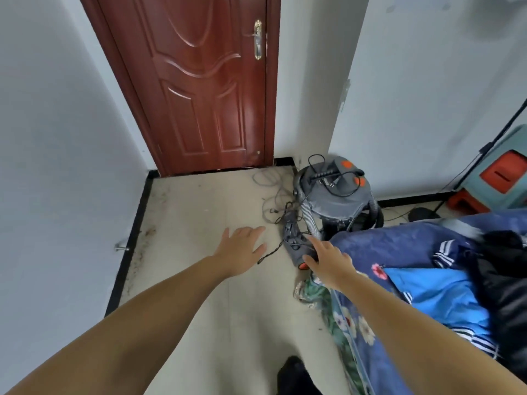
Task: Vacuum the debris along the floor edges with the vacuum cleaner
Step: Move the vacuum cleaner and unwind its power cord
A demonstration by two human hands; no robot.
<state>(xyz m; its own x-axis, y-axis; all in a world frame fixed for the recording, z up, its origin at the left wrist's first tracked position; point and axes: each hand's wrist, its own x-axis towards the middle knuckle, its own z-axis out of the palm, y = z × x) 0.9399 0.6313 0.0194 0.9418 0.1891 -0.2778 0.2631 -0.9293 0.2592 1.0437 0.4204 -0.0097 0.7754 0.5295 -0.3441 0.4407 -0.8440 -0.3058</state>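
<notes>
fingers: left hand [242, 249] spread wide, holding nothing, above the floor [205, 212] | right hand [328, 260] fingers loosely extended, reaching at the grey nozzle [293, 240]; contact unclear | vacuum cleaner [336, 192] upright in the corner by the door [199, 81], hose [309, 220] running down to the nozzle | debris [142, 238] along the left baseboard | bed [427, 280] at right

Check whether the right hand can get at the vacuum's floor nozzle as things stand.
Probably yes. The right hand is open and already at the grey nozzle lying on the floor beside the bed; nothing sits between them. Loose cables lie around the nozzle and might snag when it is lifted.
</notes>
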